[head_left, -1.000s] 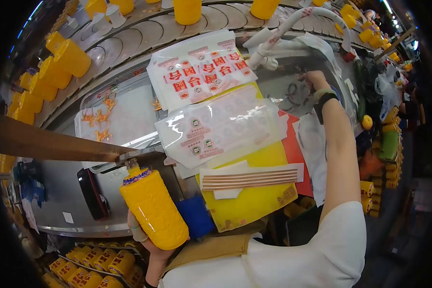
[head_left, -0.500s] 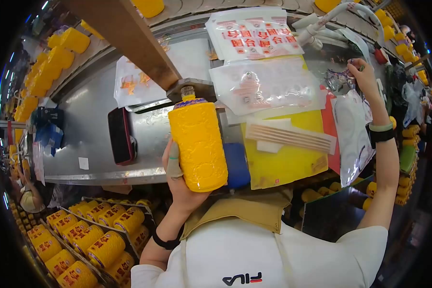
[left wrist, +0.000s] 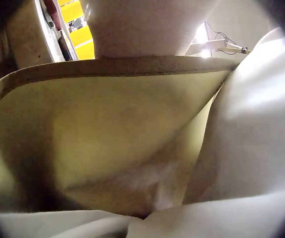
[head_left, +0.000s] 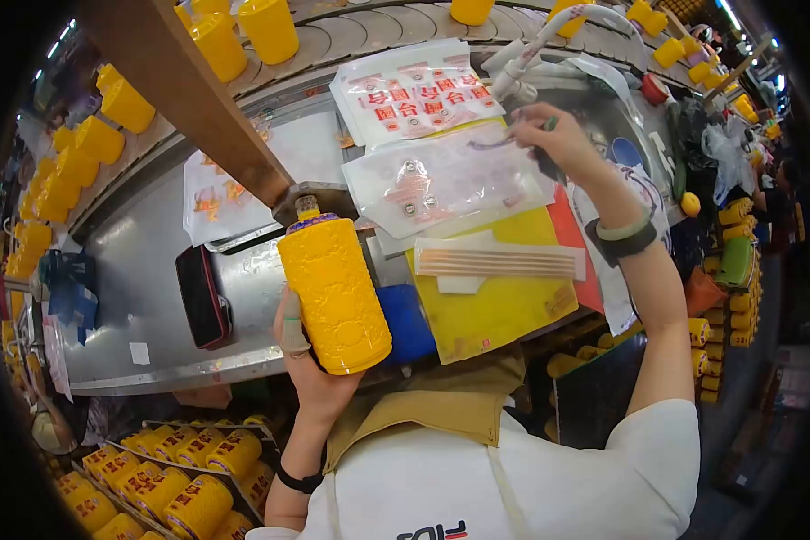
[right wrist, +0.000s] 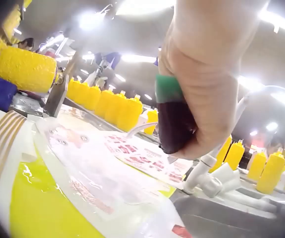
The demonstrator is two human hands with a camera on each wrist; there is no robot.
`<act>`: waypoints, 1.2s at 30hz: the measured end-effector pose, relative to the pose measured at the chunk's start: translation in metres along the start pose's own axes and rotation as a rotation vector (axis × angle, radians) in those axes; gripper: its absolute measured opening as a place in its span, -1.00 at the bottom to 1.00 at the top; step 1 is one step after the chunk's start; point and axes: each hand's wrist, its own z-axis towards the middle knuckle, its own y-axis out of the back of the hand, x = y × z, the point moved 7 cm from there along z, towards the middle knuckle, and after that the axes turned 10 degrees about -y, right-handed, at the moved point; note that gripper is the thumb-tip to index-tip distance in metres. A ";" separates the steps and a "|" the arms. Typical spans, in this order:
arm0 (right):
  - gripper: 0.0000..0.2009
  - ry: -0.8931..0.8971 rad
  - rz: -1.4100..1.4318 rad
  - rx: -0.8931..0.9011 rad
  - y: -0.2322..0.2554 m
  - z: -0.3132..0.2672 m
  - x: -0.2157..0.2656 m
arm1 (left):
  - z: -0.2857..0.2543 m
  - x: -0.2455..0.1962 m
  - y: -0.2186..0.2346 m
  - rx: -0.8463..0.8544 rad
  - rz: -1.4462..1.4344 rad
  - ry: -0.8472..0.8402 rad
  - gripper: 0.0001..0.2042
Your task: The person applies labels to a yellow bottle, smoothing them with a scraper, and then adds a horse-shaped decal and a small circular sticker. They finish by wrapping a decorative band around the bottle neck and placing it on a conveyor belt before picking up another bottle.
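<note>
My left hand (head_left: 319,373) grips the lower part of a yellow embossed bottle (head_left: 335,297) in the head view. The bottle's clear neck meets a metal bracket (head_left: 319,200) at the end of a wooden bar, and a purple patterned band rings its shoulder. Over the printed plastic sheets (head_left: 441,175), my right hand (head_left: 562,144) pinches a thin dark strip (head_left: 490,145). A dark finger cover (right wrist: 174,124) with a green band shows on the right hand (right wrist: 207,74) in the right wrist view. The left wrist view is mostly apron and white shirt.
A long striped strip (head_left: 499,261) lies on a yellow sheet (head_left: 504,315). Left of the bottle are a dark red-edged case (head_left: 203,297) and a tray with orange pieces (head_left: 209,202). Yellow bottles line the conveyor (head_left: 351,45); a white pipe (head_left: 513,76) stands by the basin.
My right hand has come away from the basin toward the bottle, carrying the thin strip over the sheets. My left hand still holds the bottle at the bracket. The head view has shifted.
</note>
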 end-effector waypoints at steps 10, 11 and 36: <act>-0.49 -0.044 -1.291 -0.248 -0.018 -0.007 0.010 | 0.004 -0.004 0.001 -0.009 0.055 -0.046 0.12; -0.54 0.080 -1.241 -0.300 -0.014 0.003 0.016 | 0.003 -0.003 0.000 -0.021 0.035 -0.052 0.11; -0.49 -0.249 -0.524 -0.222 0.017 0.132 -0.067 | -0.003 0.012 0.000 -0.028 0.042 -0.018 0.07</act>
